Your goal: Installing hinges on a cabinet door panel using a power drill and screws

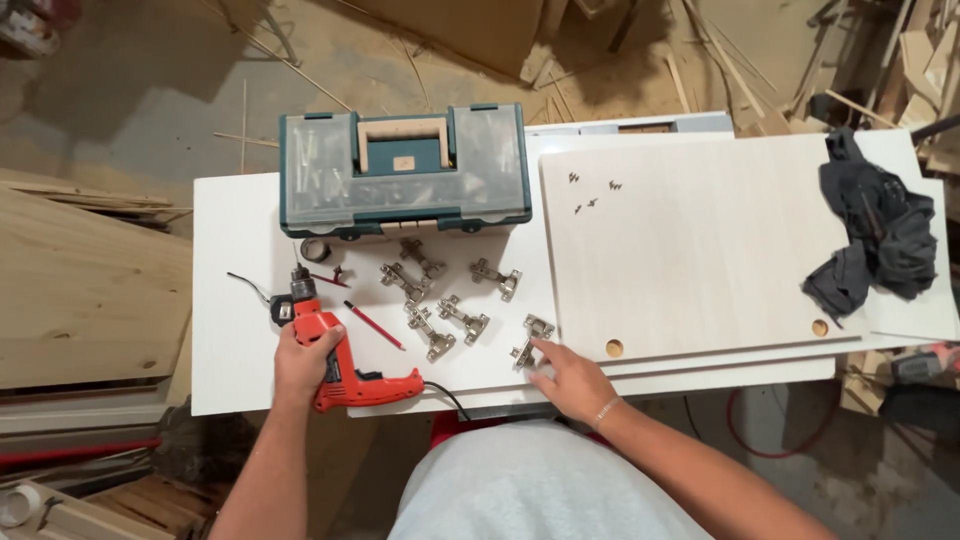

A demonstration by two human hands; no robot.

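Observation:
My left hand [303, 358] grips the body of a red electric drill [335, 350] that lies on the white table [235, 340], its bit pointing away from me. My right hand [570, 378] reaches to a metal cabinet hinge [531, 340] near the table's front edge, fingertips touching it. Several more hinges [440, 290] lie scattered between the drill and a pale wood panel [700, 240] with two round holes along its near edge. A red pencil [374, 324] lies beside the drill.
A teal toolbox [403, 168] with clear lid compartments stands at the back of the table. A few dark screws [595, 195] sit on the panel. A dark cloth [873, 235] lies at the right. Wood boards and scraps cover the floor around.

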